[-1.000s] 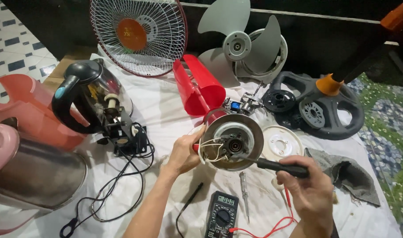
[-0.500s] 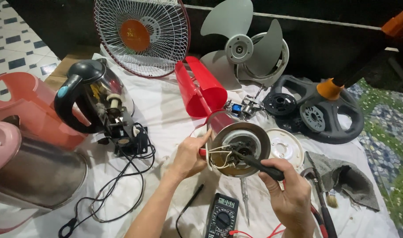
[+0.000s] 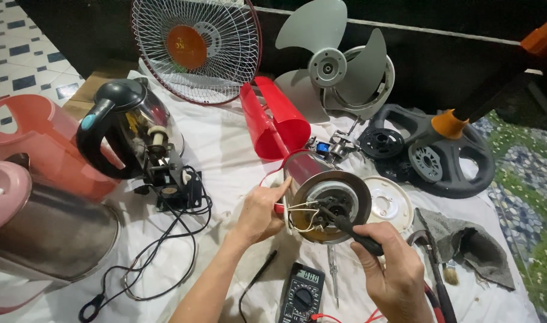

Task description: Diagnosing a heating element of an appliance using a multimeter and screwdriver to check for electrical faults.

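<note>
Gripping a black probe in the right hand, fingers clenched round its handle, tip pushed into the wiring at the centre of the upturned kettle base. Left hand cupped against the left rim of that base, thumb up along the edge, steadying the red-walled kettle body lying on its side on the white cloth. Thin pale wires looping out of the base centre, just beside the probe tip.

Directly below the base: a black multimeter near the front edge of the view, a slim screwdriver just to its right, red leads running off under the right wrist. Right of the base, touching or nearly so: a white round cover plate. Beyond that, a grey rag and a small brush.

Left side crowded: a black-handled steel kettle with exposed parts and a tangled black cord, then a pink plastic jug and a steel vessel at the far left edge. Open cloth only between cord and left forearm.

Back edge: fan grille, grey fan blades, a red plastic housing, black fan base parts well apart to the right.
</note>
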